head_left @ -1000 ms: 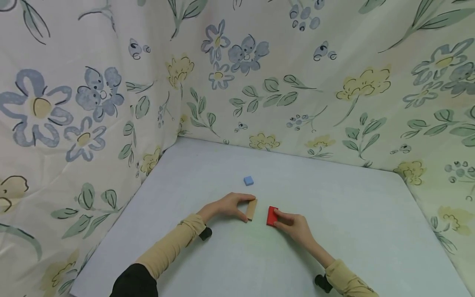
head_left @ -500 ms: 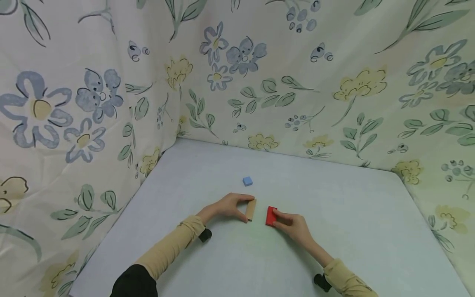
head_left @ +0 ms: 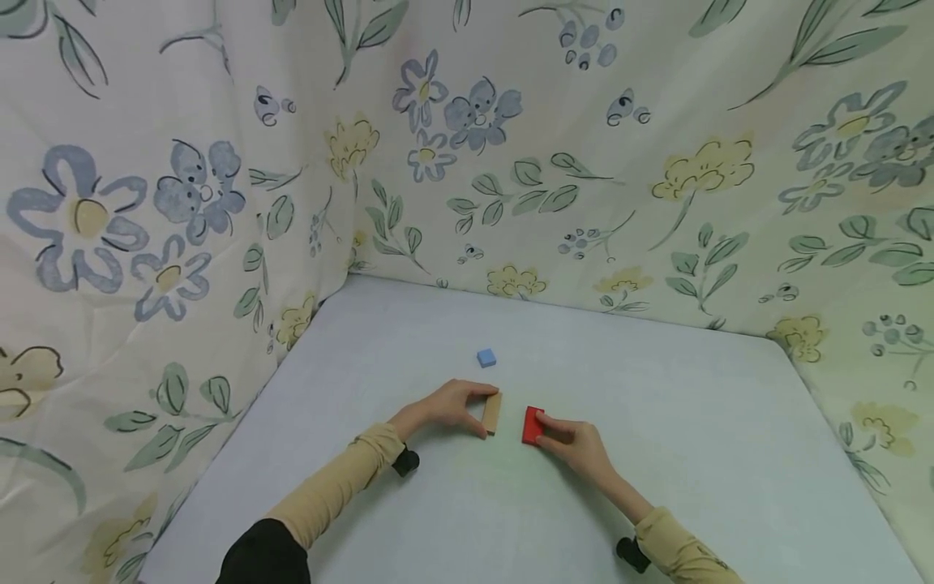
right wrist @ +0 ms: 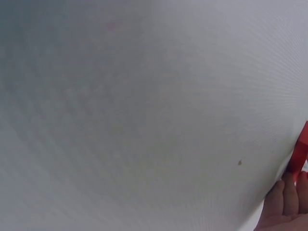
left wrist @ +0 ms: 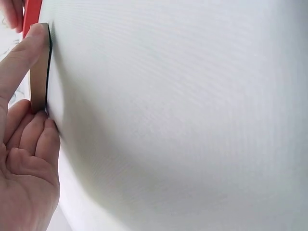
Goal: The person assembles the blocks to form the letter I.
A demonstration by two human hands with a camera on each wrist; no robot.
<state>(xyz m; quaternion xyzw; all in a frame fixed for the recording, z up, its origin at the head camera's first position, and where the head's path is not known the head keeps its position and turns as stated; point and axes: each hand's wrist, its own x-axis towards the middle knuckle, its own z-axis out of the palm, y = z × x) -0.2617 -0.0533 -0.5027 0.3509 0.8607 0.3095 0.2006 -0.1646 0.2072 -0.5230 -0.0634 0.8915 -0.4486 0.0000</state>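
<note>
My left hand (head_left: pixel 452 403) holds a flat tan wooden block (head_left: pixel 492 414) by its two ends, thumb at the near end and a finger at the far one. In the left wrist view the tan block (left wrist: pixel 40 77) stands on the table between thumb and fingers. To its right, across a narrow gap, my right hand (head_left: pixel 580 444) grips a red block (head_left: pixel 532 426) from its right side. Only part of this red block (right wrist: pixel 298 156) enters the right wrist view, at the right edge. A small blue block (head_left: pixel 486 358) lies beyond the tan one, touched by neither hand.
The white table (head_left: pixel 693 422) carries the blocks. Flowered cloth (head_left: pixel 554 203) hangs along its back and left side, and more shows at the right. A black device sits under each wrist.
Both hands and the blocks they hold stay in place on the table. Only the head view shifts slightly.
</note>
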